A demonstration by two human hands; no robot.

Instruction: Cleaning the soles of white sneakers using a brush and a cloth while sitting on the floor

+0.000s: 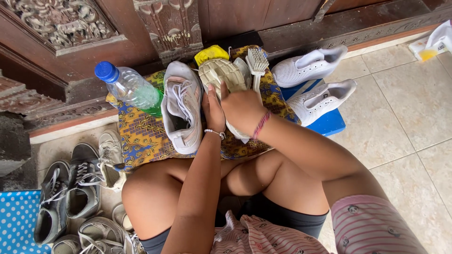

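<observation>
1. The left hand [213, 112] and right hand [242, 109] both wrap their fingers round an upturned shoe [225, 77], sole up, over the patterned cloth [141, 136].
2. The shoe looks light, with a stiff ridged sole and softer upper; the heel and midsole seem the best places to grip.
3. Its pair shoe [181, 106] lies just left; a scrub brush [257, 63] lies far right, and a plastic bottle [129, 87] further left.

Soft, even daylight fills the scene; no hard shadows, only a faint dim patch under the knees and along the carved wooden door [61, 21]; the pale floor tiles [414, 108] reflect a mild sheen without glare; the plastic bottle [129, 87] carries small highlights; focus is sharp in the centre; wide-angle stretching bends the edges.
</observation>
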